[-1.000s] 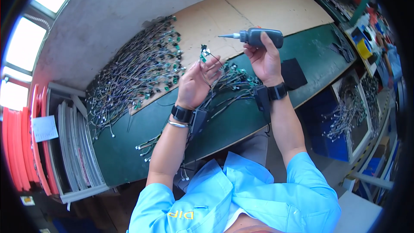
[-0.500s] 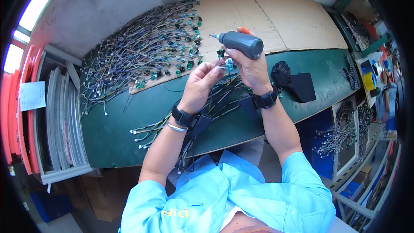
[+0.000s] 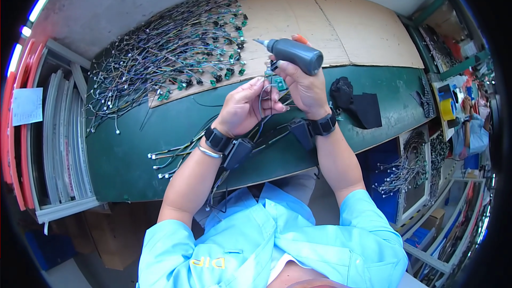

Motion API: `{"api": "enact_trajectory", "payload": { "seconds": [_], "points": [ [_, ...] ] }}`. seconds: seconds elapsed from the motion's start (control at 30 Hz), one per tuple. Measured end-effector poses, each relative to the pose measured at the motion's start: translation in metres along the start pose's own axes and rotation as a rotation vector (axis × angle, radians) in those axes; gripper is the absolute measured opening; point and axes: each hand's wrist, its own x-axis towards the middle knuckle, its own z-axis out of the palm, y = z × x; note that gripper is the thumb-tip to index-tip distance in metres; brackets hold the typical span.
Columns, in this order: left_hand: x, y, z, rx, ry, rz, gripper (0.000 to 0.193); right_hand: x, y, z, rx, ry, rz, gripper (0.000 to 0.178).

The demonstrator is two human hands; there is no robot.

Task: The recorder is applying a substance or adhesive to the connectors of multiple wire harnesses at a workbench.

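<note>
My right hand (image 3: 306, 89) is wrapped round a dark grey squeeze bottle (image 3: 300, 56), its thin nozzle aimed left and slightly up. Close to that hand's fingertips is a small green circuit board (image 3: 280, 83) with a black connector; exactly which fingers hold it is hard to see. Thin wires (image 3: 261, 101) run from the board into my left hand (image 3: 240, 108), whose curled fingers hold them. Under both hands lies a loose bunch of wire harnesses (image 3: 178, 156) with white plugs at their ends.
A large heap of wire harnesses (image 3: 170, 48) with green boards covers the left of a cardboard sheet (image 3: 290, 13) on the green table (image 3: 122, 168). A black glove (image 3: 344, 93) lies right of my hands. Racks (image 3: 64, 138) flank the table. Another person (image 3: 473, 130) is at far right.
My left hand has turned, its palm showing more and its fingers lower on the wires. The bottle stays in my right hand. The whole view has shifted slightly.
</note>
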Motion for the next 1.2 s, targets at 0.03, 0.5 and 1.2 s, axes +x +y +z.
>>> {"api": "enact_trajectory", "payload": {
  "seconds": [0.03,0.5,1.2],
  "points": [
    [0.001,0.000,0.001,-0.003,-0.002,-0.005,0.023,0.000,0.000,0.000,-0.002,0.005,-0.002,0.058],
    [0.000,-0.012,0.016,0.725,0.347,0.443,0.031,-0.004,0.001,0.002,-0.394,0.017,-0.167,0.058],
    [-0.001,-0.006,0.013,0.512,0.525,0.457,0.017,-0.005,0.008,0.003,-0.228,0.116,-0.057,0.063]
  ]
}}
